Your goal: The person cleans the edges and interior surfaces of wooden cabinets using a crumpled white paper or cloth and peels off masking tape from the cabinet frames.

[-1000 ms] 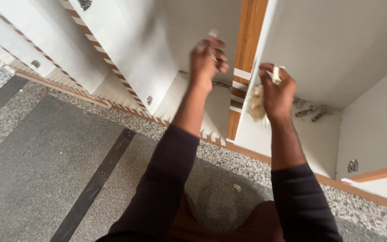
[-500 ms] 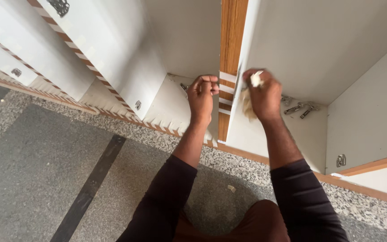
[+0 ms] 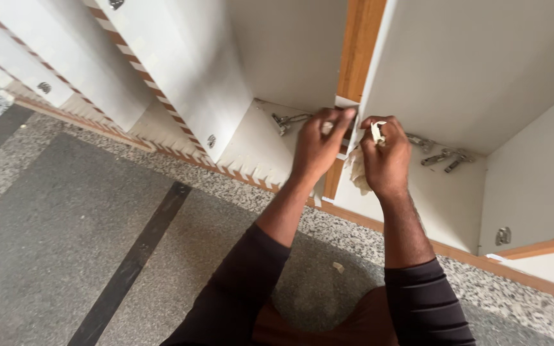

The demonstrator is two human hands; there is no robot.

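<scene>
Compared with half a second earlier, the left hand (image 3: 318, 144) has shifted right along the vertical orange-brown wooden cabinet edge (image 3: 358, 51), and its fingertips now pinch the loose end of the white protective film strip (image 3: 345, 102) that runs across that edge; the right hand (image 3: 386, 160) has stayed close beside it. The closing-in of the two hands suggests the work is centred on the film at the edge, where the strip still adheres. The right hand is clenched around a crumpled wad of cream-white peeled film (image 3: 358, 172), a scrap of which (image 3: 376, 131) stands up between thumb and forefinger. Metal cabinet hinges (image 3: 444, 156) lie on the white inner panel (image 3: 469, 70) just right of the hands. Open white cabinet doors with brown-and-white striped edge tape (image 3: 181, 77) lean at left. A small pale scrap (image 3: 338, 267) lies on the speckled grey stone floor (image 3: 65, 256). No labels or signs are legible
</scene>
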